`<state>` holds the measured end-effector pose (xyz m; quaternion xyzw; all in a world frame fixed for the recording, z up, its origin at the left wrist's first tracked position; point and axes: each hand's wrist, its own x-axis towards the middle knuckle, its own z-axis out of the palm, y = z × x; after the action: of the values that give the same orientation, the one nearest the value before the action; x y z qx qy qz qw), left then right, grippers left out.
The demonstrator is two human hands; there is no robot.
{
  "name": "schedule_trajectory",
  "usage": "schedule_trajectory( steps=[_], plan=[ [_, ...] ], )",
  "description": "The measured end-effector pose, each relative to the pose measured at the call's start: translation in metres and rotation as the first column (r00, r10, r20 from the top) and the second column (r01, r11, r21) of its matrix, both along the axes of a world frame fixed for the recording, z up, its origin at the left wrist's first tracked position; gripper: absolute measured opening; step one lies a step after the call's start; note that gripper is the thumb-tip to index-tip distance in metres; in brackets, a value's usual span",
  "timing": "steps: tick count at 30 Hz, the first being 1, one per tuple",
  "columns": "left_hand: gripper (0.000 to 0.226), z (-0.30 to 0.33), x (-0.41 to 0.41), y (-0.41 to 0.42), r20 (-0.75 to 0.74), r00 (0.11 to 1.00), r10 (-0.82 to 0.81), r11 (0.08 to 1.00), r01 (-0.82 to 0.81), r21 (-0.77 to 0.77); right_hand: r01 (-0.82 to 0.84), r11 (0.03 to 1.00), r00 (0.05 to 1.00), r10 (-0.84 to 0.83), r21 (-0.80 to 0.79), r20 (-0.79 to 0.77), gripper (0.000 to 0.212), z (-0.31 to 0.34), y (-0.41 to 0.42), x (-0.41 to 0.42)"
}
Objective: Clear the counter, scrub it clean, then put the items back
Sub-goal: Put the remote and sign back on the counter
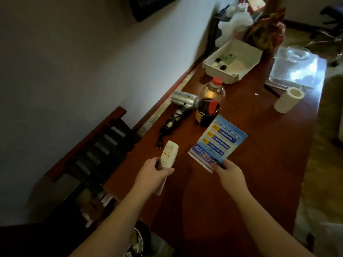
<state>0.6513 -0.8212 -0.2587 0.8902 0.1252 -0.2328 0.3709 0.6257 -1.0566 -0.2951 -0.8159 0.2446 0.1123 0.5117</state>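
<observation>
On my counter [241, 182] I count: one hair dryer [184, 101], one bottle [212, 90], one cup holder [207, 114], one tray [233, 61], one paper roll [288, 99], one glass bowl [297, 52]. Held: one remote [168, 154], one sign card [219, 143].

Tray [246, 52] contents too small to tell

1. A hair dryer [185, 100] is lying on the counter [259, 154] near the wall, left of a bottle [212, 90].
2. A tray [241, 58] is sitting behind the bottle.
3. A cup [288, 100] is standing to the right.
</observation>
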Motion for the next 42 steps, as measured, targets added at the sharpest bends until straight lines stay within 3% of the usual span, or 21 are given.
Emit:
schedule_trajectory(
  steps=[7, 13, 19, 24, 32, 37, 42],
  plan=[
    [0.075, 0.045, -0.072, 0.100, 0.016, 0.946, 0.322, 0.938, -0.317, -0.143, -0.343, 0.939, 0.939, 0.343, 0.021, 0.015, 0.011, 0.042, 0.099, -0.027],
    [0.069, 0.076, -0.163, 0.199, 0.043, 0.847, 0.529, 0.837, -0.513, -0.190, -0.600, 0.798, 0.797, 0.602, -0.051, 0.055, 0.014, 0.077, 0.204, -0.056],
    [0.068, 0.114, -0.286, 0.291, 0.165, 0.757, 0.632, 0.775, -0.612, -0.157, -0.768, 0.634, 0.620, 0.772, -0.095, 0.140, 0.018, 0.113, 0.321, -0.119],
    [0.068, 0.149, -0.400, 0.365, 0.294, 0.660, 0.691, 0.712, -0.692, -0.119, -0.862, 0.489, 0.452, 0.861, -0.136, 0.234, 0.017, 0.151, 0.415, -0.192],
    [0.068, 0.194, -0.555, 0.455, 0.427, 0.592, 0.683, 0.655, -0.756, 0.000, -0.927, 0.310, 0.227, 0.912, -0.211, 0.343, 0.023, 0.203, 0.538, -0.293],
    [0.066, 0.223, -0.615, 0.491, 0.498, 0.546, 0.674, 0.615, -0.788, 0.031, -0.953, 0.222, 0.130, 0.914, -0.205, 0.384, 0.009, 0.237, 0.593, -0.328],
    [0.061, 0.254, -0.645, 0.530, 0.554, 0.535, 0.638, 0.592, -0.801, 0.092, -0.972, 0.156, 0.054, 0.879, -0.178, 0.474, 0.024, 0.273, 0.640, -0.346]
  ],
)
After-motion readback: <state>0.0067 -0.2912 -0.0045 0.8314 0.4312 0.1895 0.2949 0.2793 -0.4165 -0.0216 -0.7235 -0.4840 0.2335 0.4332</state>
